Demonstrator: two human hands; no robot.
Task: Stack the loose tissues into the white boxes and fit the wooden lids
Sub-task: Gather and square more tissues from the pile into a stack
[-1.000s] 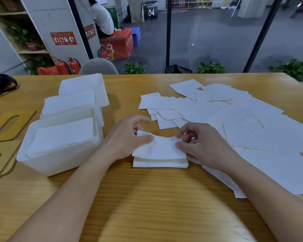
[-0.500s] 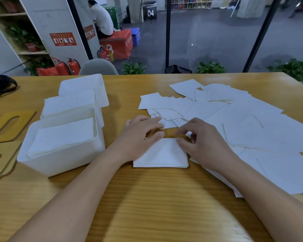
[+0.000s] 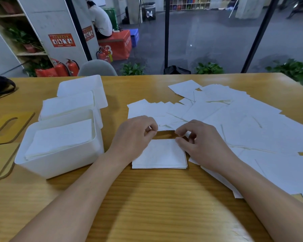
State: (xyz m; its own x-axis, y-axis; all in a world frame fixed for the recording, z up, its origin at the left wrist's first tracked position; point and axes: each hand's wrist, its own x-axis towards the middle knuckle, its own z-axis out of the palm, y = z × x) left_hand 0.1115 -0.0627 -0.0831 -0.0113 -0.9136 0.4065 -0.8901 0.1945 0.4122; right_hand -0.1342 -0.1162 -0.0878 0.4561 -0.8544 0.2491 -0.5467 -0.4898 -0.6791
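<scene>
Curling their fingers at centre frame, the left hand (image 3: 133,135) and right hand (image 3: 199,138) are pinching the far corners of a small tissue stack (image 3: 162,154).

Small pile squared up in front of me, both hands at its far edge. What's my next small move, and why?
Probably grip the small pile with the left hand and right hand and lift it toward the nearest white box. The pile looks squared, and that box is open, with tissues below its rim.
</scene>
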